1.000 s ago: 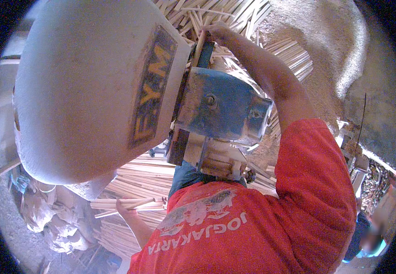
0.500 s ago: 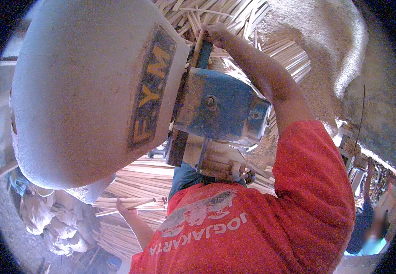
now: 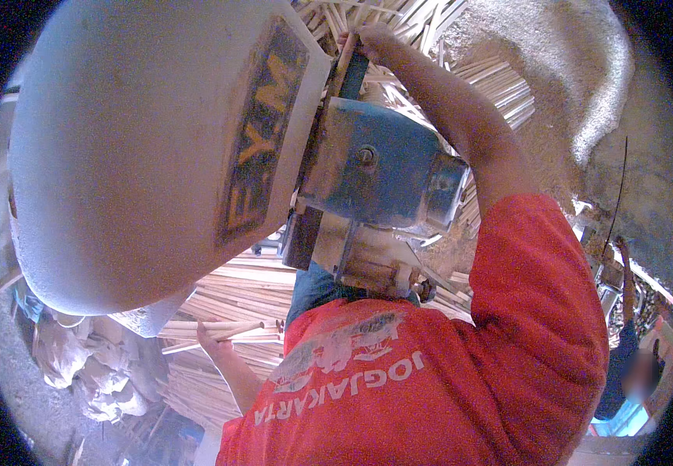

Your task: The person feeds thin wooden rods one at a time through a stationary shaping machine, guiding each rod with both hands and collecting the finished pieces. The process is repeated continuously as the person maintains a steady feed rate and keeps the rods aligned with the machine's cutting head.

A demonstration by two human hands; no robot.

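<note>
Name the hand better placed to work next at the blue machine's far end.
Most likely the right: the right hand is beyond the blue machine, apparently gripping a narrow strip. The left hand is on the near side, holding thin wooden sticks.

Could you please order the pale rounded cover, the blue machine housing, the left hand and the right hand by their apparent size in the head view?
1. Pale rounded cover
2. Blue machine housing
3. Left hand and right hand: too close to rank surely.
</note>
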